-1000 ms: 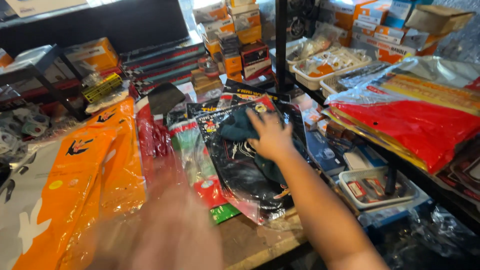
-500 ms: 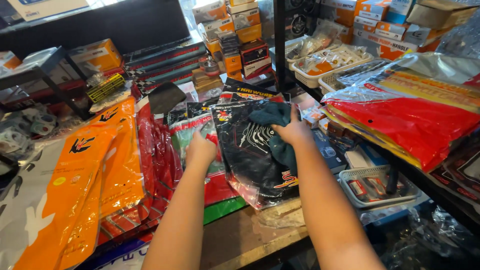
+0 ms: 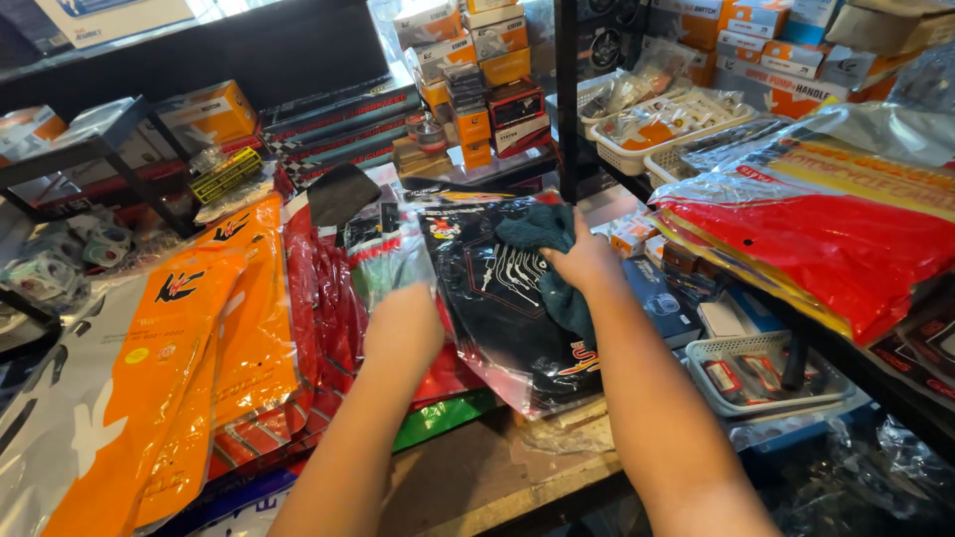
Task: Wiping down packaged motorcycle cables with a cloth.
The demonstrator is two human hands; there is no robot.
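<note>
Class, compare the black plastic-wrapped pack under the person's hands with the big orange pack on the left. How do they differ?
The black pack is dark with a flame-like print; the orange pack is bright with small black marks. The black pack is touched by the left hand and by the right hand, which presses a teal cloth on it; the orange pack lies untouched. Both are flat and in clear plastic.

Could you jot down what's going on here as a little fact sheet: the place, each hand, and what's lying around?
Place: crowded counter of packaged goods
Right hand: presses a dark teal cloth on a black plastic-wrapped package
Left hand: takes that package's left edge, grip closed
To the left: orange packages, red ones beside them
To the right: large red bag, white basket of small parts
Behind: stacked small boxes
</note>
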